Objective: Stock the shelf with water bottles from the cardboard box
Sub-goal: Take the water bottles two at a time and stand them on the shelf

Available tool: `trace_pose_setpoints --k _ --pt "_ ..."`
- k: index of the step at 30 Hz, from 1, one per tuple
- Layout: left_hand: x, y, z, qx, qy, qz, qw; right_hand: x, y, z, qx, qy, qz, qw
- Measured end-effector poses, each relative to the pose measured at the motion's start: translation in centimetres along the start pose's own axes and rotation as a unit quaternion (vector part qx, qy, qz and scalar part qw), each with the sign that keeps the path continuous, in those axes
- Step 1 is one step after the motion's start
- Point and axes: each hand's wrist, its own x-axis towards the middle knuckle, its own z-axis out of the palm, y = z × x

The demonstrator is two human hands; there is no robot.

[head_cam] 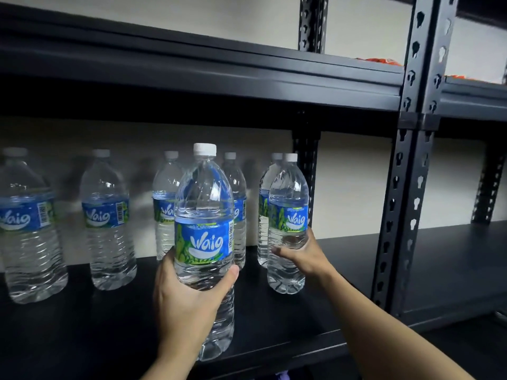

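Black metal shelving [315,272] fills the view, its boards dark against a pale wall, with slotted uprights [400,187] to the right.

The left hand [189,300] is wrapped around the lower body of a water bottle [204,215], thumb on the right flank and fingers curled round the left, holding it upright near the front edge of the board; whether its base rests on the board or hangs just above cannot be told. The right hand [304,256] cups a second bottle [288,223] from its right side and behind, thumb pointing left across the front; that bottle seems to stand on the shelf.

Judged from this, the step is setting both bottles into the row. Done well, each would go down flat on its base before the fingers let go (the ribbed plastic gives under a squeeze), with labels facing out.

Beyond the left fingertips stand two more bottles [164,204], close behind the held one, and they crowd any push straight back. Another bottle [264,212] stands just behind the right-hand one, nearly touching. Further left of the left hand are two more [105,223], well apart. Right of the right fingers the board is bare up to the upright. Something orange [381,61] lies on the shelf above. The cardboard box is out of view.
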Motion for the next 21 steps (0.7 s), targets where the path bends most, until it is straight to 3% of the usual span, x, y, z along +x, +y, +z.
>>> trace_pose_setpoints --k 15,21 --pt "0.8 0.2 0.6 0.018 0.024 0.0 1.0 -0.9 0.5 0.2 0.043 -0.015 0.047 0.998" --pt "0.6 0.8 1.5 0.021 0.019 -0.002 1.0 -2.6 -0.3 0.0 0.006 -0.026 0.073 0.997"
